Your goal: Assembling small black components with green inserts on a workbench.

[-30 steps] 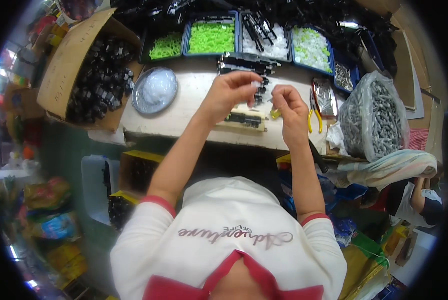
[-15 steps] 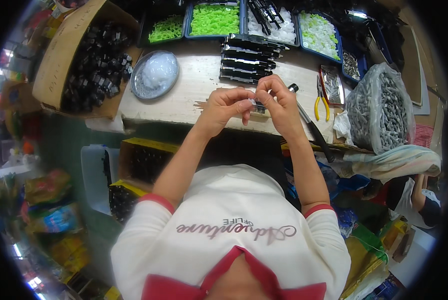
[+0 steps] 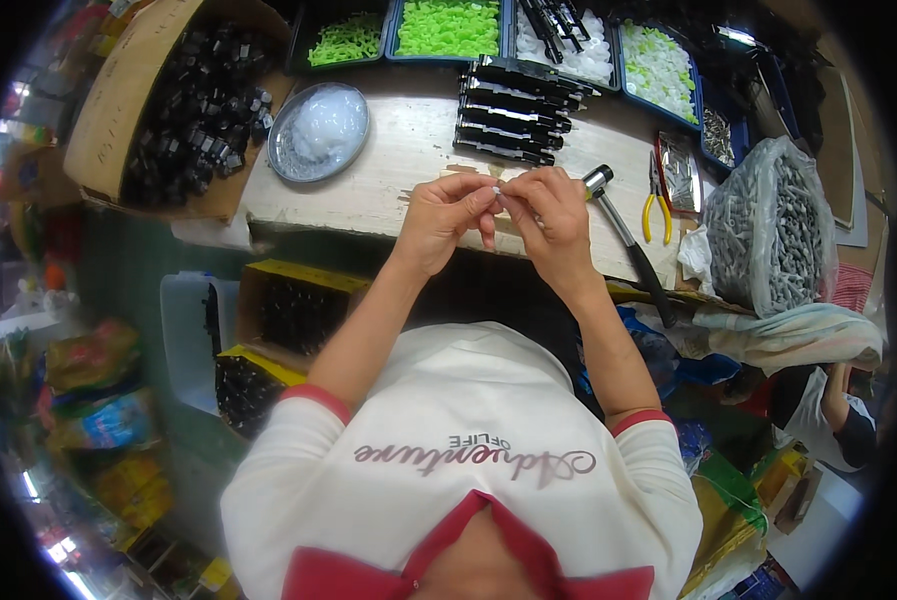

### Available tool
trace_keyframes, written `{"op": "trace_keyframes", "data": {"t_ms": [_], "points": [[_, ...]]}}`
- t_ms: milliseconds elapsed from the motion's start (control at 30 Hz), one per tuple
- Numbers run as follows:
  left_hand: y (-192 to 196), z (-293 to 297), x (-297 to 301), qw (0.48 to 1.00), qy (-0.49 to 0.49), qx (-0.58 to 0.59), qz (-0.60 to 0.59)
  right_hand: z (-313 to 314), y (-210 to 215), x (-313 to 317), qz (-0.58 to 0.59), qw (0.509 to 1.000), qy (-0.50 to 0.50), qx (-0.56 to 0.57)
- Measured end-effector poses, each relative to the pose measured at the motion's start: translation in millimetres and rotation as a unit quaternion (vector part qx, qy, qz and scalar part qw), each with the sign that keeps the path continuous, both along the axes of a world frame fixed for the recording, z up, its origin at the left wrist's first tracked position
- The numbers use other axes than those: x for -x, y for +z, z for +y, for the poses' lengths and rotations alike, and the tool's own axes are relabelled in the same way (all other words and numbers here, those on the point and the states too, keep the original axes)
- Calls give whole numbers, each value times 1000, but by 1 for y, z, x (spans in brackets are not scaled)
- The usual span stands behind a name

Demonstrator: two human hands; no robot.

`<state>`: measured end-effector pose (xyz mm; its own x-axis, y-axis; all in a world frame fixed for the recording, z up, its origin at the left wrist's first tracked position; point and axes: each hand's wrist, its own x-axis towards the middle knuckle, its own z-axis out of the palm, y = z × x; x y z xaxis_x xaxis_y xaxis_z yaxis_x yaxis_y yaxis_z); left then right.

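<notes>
My left hand (image 3: 446,222) and my right hand (image 3: 552,222) meet fingertip to fingertip over the near edge of the workbench (image 3: 408,130). Between their pinched thumbs and fingers is a small white piece (image 3: 496,190), too small to make out its kind. Just beyond the hands lies a stack of several long black parts with silvery metal strips (image 3: 513,112). To the right of my right hand lies a hammer (image 3: 623,235) with a dark grip, its head close to my knuckles.
At left stand a carton of black parts (image 3: 203,120) and a round dish of clear, whitish jelly-like stuff (image 3: 318,132). Bins of green pieces (image 3: 448,28) line the back. Yellow-handled pliers (image 3: 656,215) and a bag of grey parts (image 3: 771,230) are at right.
My hands have drawn slightly toward me, and the right has turned so its fingers pinch the white piece. A dark part seen under the fingers before is out of sight. The view has shifted slightly.
</notes>
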<state>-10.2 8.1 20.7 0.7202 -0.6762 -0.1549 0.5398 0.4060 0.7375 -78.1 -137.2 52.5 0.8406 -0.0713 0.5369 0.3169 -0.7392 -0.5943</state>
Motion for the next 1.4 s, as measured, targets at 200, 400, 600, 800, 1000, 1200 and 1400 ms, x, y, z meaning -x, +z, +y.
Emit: {"op": "trace_keyframes", "data": {"t_ms": [200, 400, 600, 800, 1000, 1200, 1400], "points": [[7, 2, 2, 968, 87, -136, -193, -6, -7, -3, -34, 998, -11, 58], [-1, 12, -11, 723, 115, -341, -590, -13, -24, -6, 31, 989, 8, 143], [-10, 5, -11, 715, 73, -375, -586, -11, -35, -15, 33, 985, 15, 171], [-17, 3, -17, 698, 65, -375, -607, -13, -33, -16, 69, 987, 31, 139], [-10, -2, -23, 696, 39, -392, -601, -21, -31, -17, 85, 987, 34, 129], [14, -15, -30, 567, -35, -447, -691, -66, -17, -8, 26, 997, -32, 58], [73, -66, -36, 490, -186, -448, -724, -145, -7, 22, 38, 973, -228, 19]]}}
